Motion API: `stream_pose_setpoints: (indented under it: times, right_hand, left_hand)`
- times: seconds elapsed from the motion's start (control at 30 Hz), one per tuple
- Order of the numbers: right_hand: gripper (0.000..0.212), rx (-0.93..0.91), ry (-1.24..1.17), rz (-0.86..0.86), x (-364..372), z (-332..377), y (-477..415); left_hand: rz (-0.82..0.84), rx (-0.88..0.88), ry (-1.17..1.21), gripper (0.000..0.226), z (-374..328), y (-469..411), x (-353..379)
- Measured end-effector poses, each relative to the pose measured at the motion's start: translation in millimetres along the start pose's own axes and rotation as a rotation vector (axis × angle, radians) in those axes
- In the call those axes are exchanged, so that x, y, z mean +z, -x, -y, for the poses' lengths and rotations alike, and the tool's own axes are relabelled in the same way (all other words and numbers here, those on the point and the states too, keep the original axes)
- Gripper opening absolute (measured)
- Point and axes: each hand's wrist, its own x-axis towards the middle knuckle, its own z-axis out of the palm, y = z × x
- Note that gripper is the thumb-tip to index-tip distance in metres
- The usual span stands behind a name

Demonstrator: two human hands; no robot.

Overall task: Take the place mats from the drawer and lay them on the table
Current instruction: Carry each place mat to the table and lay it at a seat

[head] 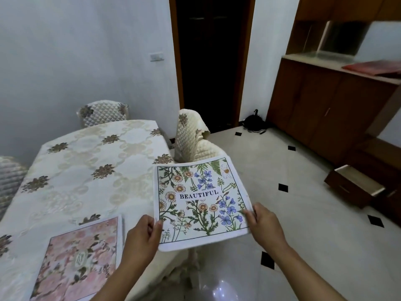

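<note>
I hold a white place mat (199, 203) printed with wildflowers and the word BEAUTIFUL in the air over the table's right edge. My left hand (142, 235) grips its near left corner, and my right hand (263, 223) grips its near right corner. A pink flowered place mat (78, 259) lies flat on the table (86, 166) at the near left. The table wears a cream cloth with brown flower motifs. An open wooden drawer (355, 185) sticks out of the low cabinet at the right.
Quilted chairs stand at the table's far end (103, 112), its right side (191, 137) and its left edge (9, 179). A wooden cabinet (325, 109) lines the right wall. A dark doorway (211, 61) is ahead. Tiled floor lies between table and cabinet.
</note>
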Motion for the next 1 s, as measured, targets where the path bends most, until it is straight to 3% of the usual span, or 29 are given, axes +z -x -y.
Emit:
stream_pose_setpoints:
  times: [0.37,0.7,1.0]
  right_hand:
    - [0.027,0.027,-0.011,0.014,-13,-64,-112]
    - [0.04,0.08,-0.007,0.043,-12,-110,-248]
    - [0.039,-0.266,0.008,0.269,41,-97,-409]
  left_hand:
    - [-0.002,-0.026,0.03,0.031,-43,-92,92]
    - [0.055,0.002,0.013,0.032,-94,-201,163]
    - [-0.247,-0.253,-0.059,0.032,-92,-227,197]
